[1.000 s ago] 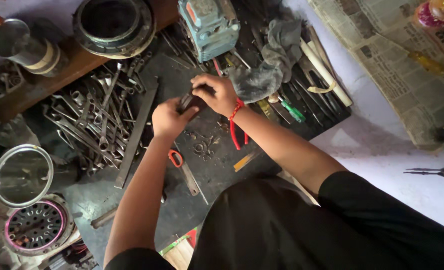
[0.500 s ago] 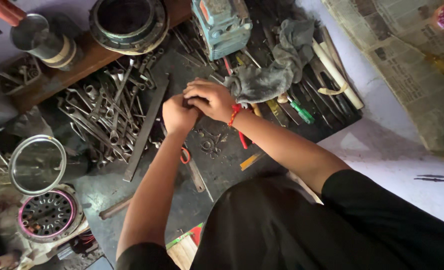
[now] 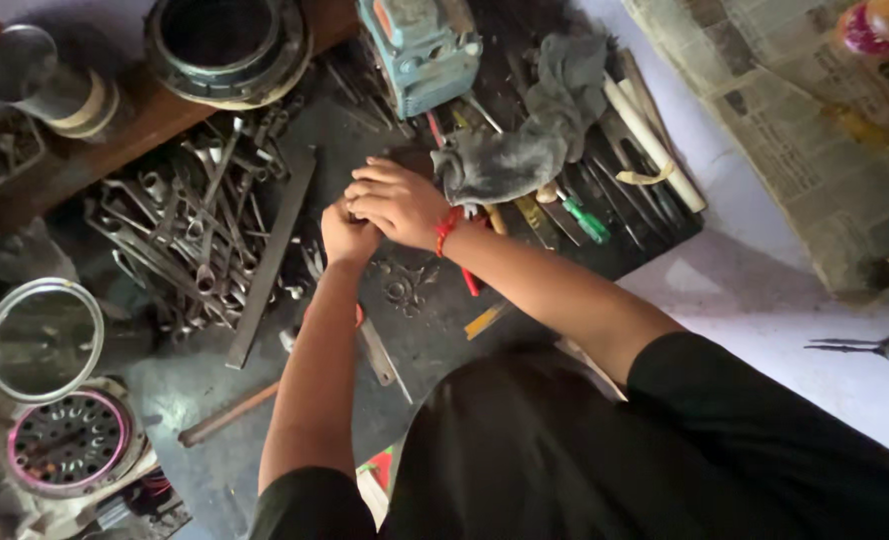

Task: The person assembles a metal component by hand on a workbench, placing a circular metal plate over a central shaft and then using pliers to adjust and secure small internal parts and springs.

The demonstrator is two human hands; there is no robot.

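Note:
My two hands meet over a dark, greasy mat [image 3: 435, 330] strewn with tools. My left hand [image 3: 348, 236] is curled into a fist around something small that I cannot make out. My right hand [image 3: 395, 200], with a red thread around the wrist, lies over the left one with its fingers bent and covers whatever is held. Small metal rings and washers [image 3: 405, 285] lie on the mat just below the hands. A grey rag [image 3: 525, 140] lies to the right of them.
A pile of spanners [image 3: 180, 235] and a flat metal bar [image 3: 273, 255] lie at left. A blue-green motor [image 3: 420, 45], a black round housing [image 3: 227, 38], screwdrivers [image 3: 585, 220], a glass lid [image 3: 43, 338], a perforated disc [image 3: 65, 440] and newspaper [image 3: 815, 130] surround the mat.
The view has shifted, so everything sits lower and further right in the picture. Both hands stay clasped together over the mat; the right hand has closed more over the left.

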